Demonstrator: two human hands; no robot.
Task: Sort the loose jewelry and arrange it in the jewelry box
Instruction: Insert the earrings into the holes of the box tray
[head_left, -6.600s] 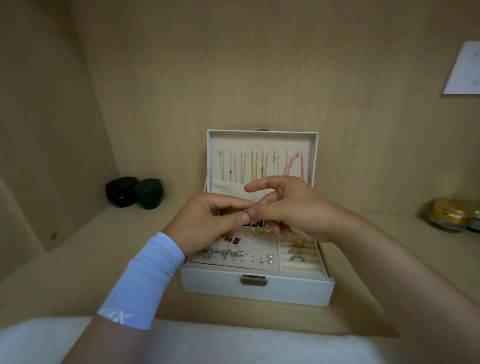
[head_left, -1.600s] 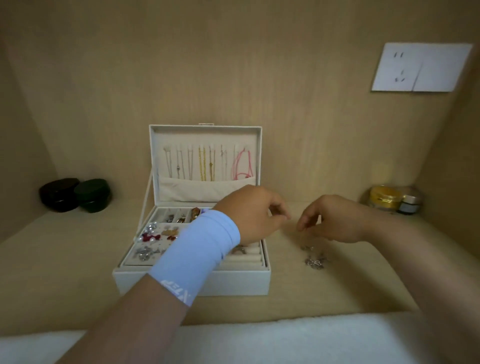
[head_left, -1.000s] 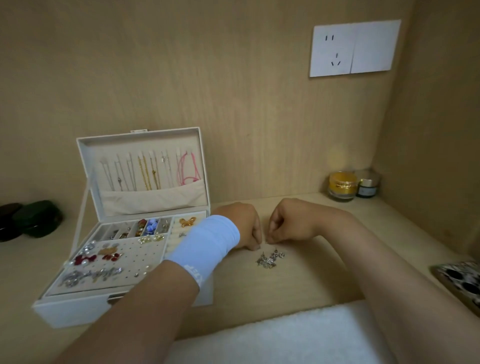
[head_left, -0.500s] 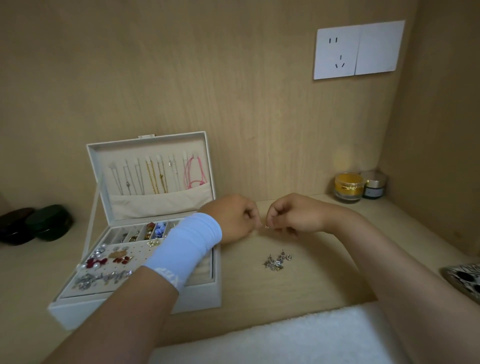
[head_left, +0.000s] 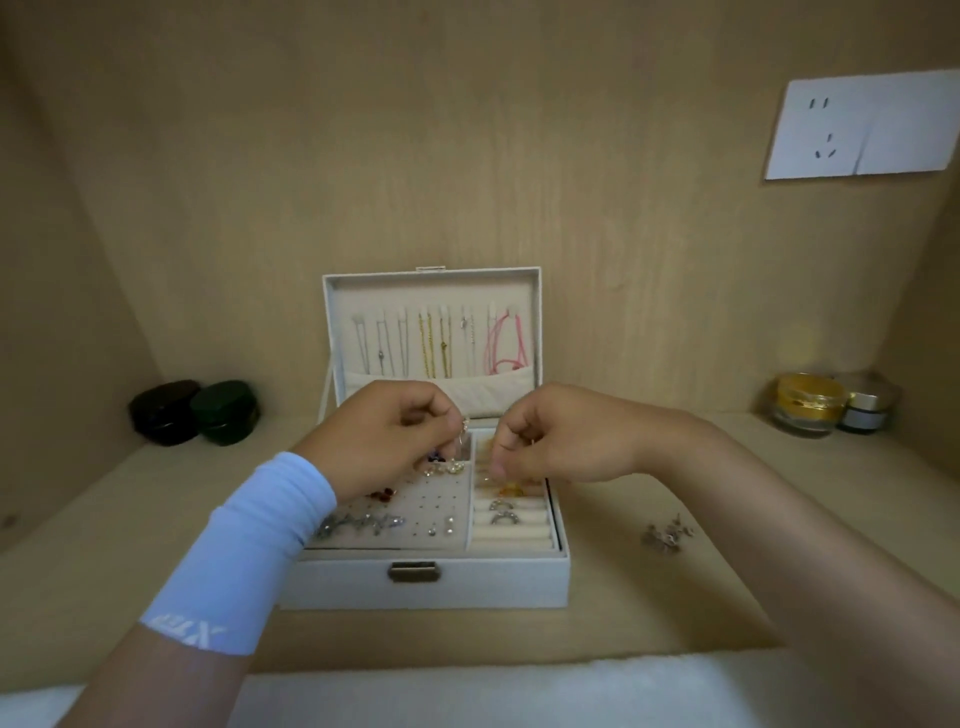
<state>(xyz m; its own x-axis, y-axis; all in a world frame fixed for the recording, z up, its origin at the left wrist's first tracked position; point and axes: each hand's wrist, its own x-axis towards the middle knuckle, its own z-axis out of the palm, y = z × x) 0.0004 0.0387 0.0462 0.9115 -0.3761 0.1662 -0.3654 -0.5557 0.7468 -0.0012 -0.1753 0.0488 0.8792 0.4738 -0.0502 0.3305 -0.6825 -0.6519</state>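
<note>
Head view looks down on both hands raised over the open white rectangular jewelry box (head_left: 493, 577), which sits at the middle of the light wooden surface (head_left: 649, 603). The step in hand looks like seating one earring. The left hand (head_left: 384, 439), its wrist in a light blue sleeve (head_left: 249, 551), pinches a small pale metal earring (head_left: 464, 425) between thumb and forefinger, above the back edge of the perforated beige stud panel (head_left: 431, 512). The right hand (head_left: 566, 444) hovers just beside it over the cushioned ring rolls (head_left: 511, 525), knuckles up, fingers curled, thumb and fingertip pressed together. Whether a backing or anything else sits between them cannot be told. Next, I judge, the post must be lowered into a free hole in the panel, a fine and steady move. A heap of small silver pieces (head_left: 667, 535) lies loose on the surface to the right of the box, well apart from both hands, yet to be sorted.
</note>
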